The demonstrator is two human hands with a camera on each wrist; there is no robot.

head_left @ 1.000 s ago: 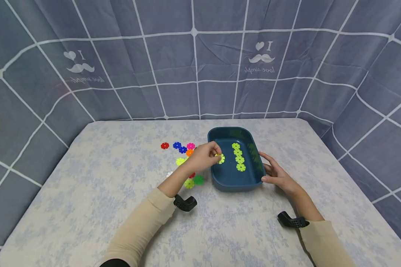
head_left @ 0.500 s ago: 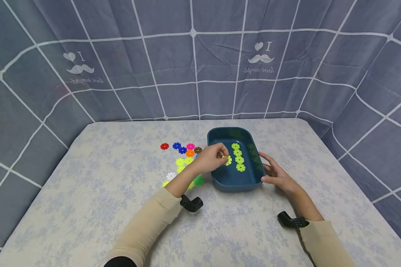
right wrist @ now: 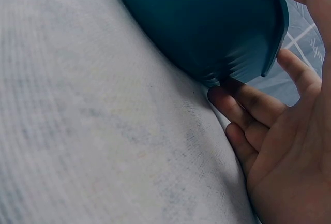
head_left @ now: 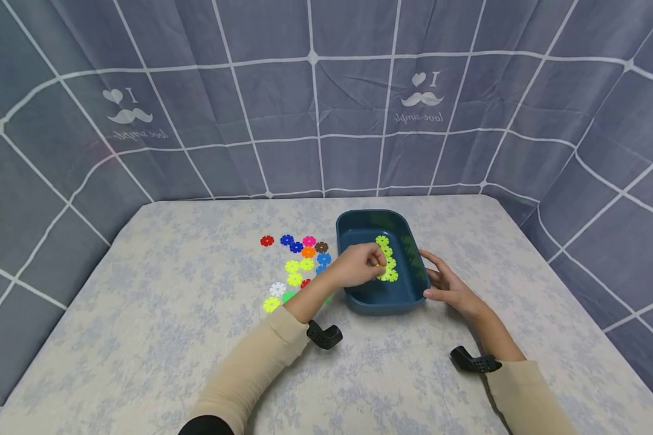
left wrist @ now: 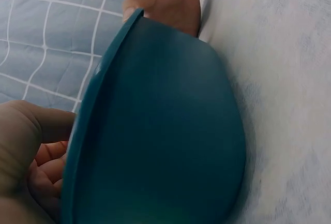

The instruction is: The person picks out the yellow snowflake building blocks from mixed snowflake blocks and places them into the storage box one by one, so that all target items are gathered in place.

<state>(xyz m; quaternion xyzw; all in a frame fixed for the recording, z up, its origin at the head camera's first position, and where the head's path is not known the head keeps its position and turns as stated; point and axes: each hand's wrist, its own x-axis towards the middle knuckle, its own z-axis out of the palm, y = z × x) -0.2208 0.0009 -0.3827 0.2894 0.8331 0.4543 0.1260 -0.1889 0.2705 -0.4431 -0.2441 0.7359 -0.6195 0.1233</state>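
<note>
Yellow-green round notched plastic-looking disc [head_left: 382,273] is inside the deep teal-blue rectangular tub with rounded corners [head_left: 378,302], right of centre in the head view, partly hidden by the left hand [head_left: 359,266]. Left fingers are narrow, pinching it; can't tell if it touches the tub floor. Left wrist view is no help: tub wall blocks the disc. Right hand [head_left: 450,289] has fingers loosely spread against the tub's outer right wall, gripping nothing; reads as bracing. Step in hand, my call: laying the disc down beside the row. Next move calls for setting it flat, then easing the pinch without nudging neighbours, right side light so the tub doesn't skid. Tub contents: slanting row of yellow-green discs [head_left: 387,250] running upper to lower in the right half, lower end just beside the pinched one; no other colour visible inside. Loose red, blue, pink, orange, brown and white notched discs [head_left: 308,252] lie on the pale blue-mottled bench [head_left: 141,338] left of the tub, several yellow-green ones among them, so I'd judge loading partway.
</note>
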